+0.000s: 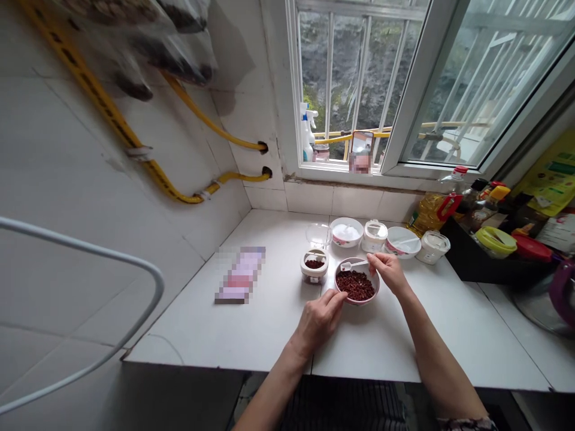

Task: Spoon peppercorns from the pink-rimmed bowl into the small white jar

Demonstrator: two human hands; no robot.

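A bowl [358,301] of dark red-brown, peppercorn-like bits [356,285] stands on the white tiled counter. With closed fingers, my left hand [320,317] grips its near left rim. My right hand [387,270] pinches the handle of a small white spoon [353,265], whose head is over the bowl's far left part. Whether the spoon carries more than a speck or two is too small to tell. Just left of the bowl is an open seasoning jar [315,275] with the same dark bits inside.
Behind are a bowl of white grains [347,232], a lidded jar [374,236], another bowl with a white spoon [403,242] and a second jar [433,247]. An oil bottle [426,212] and a black condiment rack [476,254] stand right. A blurred flat item [242,272] lies left.
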